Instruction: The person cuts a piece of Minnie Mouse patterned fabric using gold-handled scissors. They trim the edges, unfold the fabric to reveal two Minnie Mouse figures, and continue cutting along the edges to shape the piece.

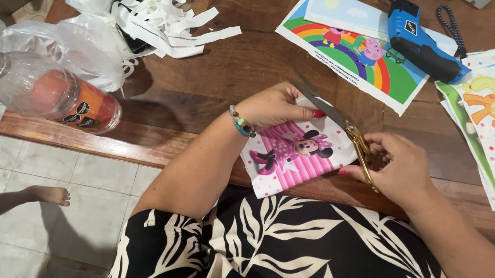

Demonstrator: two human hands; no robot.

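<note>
Head view first, and from my seat at the far end I take in the wooden table (228,70) running across the frame, its near edge against a lap in a black-and-white leaf print. Next in size is a clear plastic bottle (47,92) lying on its side at the left corner, with a crumpled plastic bag (86,40) and a heap of white paper strips (169,16) behind it. A rainbow cartoon print (370,61) lies at the top right under a blue glue gun (424,44), and a stack of dotted prints (488,118) runs down the right edge. At the near edge sits the small pink striped cartoon print (297,158), pinned by the left hand (277,104), whose fingers press down along its top edge. The right hand (401,169) has its fingers closed through the gold handles of the scissors (339,118), whose blades look parted only narrowly and lie along the print's upper right border. I judge the cut goes best with the sheet held flat close to the blades, feeding slowly and keeping to the border.
</note>
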